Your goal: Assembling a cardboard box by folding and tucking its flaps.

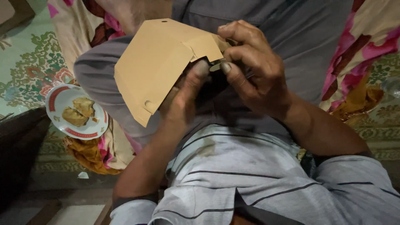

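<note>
Head view puts us tight over our lap, knees crowding both sides and little free space. Our left hand [183, 98] curls under the tan cardboard piece [156, 66], fingers closed on it. Our right hand [250, 62] pinches its folded flap at the top edge. Left of us, a red-rimmed plate [62, 93] with food pieces [79, 111] sits on patterned floor cloth [29, 66]

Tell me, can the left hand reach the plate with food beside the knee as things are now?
Probably yes, but not freely: the left hand grips the folded brown cardboard together with the right hand. The plate lies uncovered on that side, beyond the raised knee.
</note>
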